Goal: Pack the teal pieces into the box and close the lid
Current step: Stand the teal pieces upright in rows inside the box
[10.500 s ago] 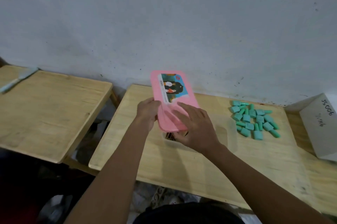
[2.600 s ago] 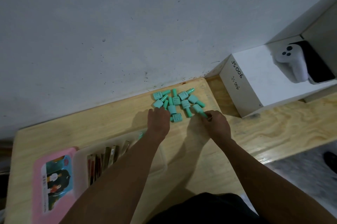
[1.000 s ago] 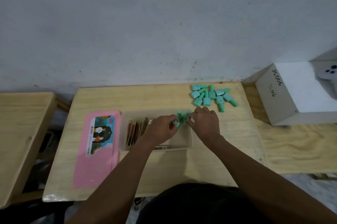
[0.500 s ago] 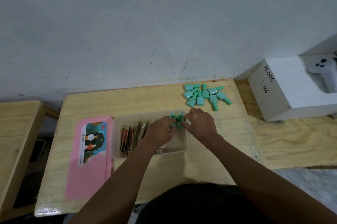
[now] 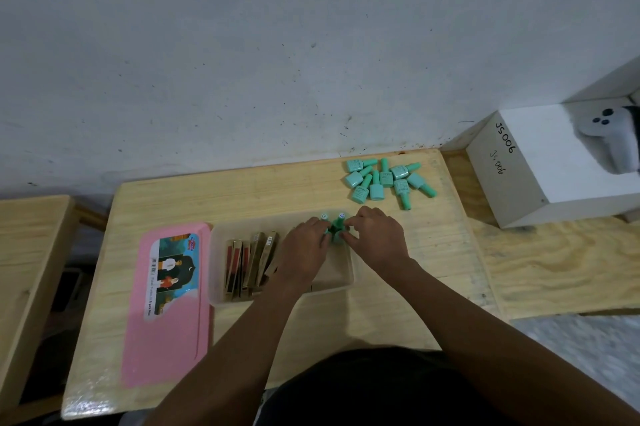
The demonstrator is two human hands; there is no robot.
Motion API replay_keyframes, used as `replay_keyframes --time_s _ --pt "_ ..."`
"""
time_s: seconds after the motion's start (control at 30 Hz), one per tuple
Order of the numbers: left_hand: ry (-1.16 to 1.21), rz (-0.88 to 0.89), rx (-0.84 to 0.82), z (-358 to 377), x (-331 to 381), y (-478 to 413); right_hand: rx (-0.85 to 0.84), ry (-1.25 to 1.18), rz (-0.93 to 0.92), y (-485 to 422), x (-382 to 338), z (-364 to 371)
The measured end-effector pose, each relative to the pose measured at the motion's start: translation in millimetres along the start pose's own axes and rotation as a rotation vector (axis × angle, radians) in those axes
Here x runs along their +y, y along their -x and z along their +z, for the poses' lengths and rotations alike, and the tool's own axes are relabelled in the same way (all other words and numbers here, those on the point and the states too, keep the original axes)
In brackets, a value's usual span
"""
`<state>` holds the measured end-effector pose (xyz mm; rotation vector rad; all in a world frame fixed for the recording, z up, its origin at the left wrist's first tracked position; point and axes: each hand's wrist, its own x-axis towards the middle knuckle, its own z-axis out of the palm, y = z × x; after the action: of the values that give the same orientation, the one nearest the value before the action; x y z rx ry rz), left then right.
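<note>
A clear plastic box (image 5: 341, 281) stands open in the middle of the wooden table, gold and red sticks (image 5: 247, 262) leaning in its left half. My left hand (image 5: 304, 249) and my right hand (image 5: 375, 238) meet over its far right corner, fingers closed around upright teal pieces (image 5: 336, 226) held inside the box. Several more teal pieces (image 5: 384, 179) lie in a loose heap near the table's far right edge. The pink lid (image 5: 169, 307) lies flat on the table to the left of the box.
The wooden table (image 5: 381, 314) backs onto a grey wall. A white box marked JS006 (image 5: 540, 162) with a white controller (image 5: 613, 134) on it stands on a plywood board at the right. A second wooden table (image 5: 31, 269) is at the left.
Both hands carried teal pieces from the heap to the box's far right corner and have stayed there over the last second. The heap is smaller than before.
</note>
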<state>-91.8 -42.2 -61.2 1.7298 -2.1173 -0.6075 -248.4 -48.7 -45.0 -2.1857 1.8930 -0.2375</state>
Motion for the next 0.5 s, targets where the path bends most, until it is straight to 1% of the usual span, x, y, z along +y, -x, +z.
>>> replay_keyframes --time_s 0.2,0.3,0.5 --pt "0.17 -0.169 0.082 5 5 3 -0.051 -0.085 0.016 -1 1 -5" --pt "0.206 -0.225 0.121 4 8 4 -0.063 -0.079 0.024 -1 1 -6" --pt "0.24 -0.315 0.139 4 12 3 -0.045 -0.081 0.062 0 -4 -4"
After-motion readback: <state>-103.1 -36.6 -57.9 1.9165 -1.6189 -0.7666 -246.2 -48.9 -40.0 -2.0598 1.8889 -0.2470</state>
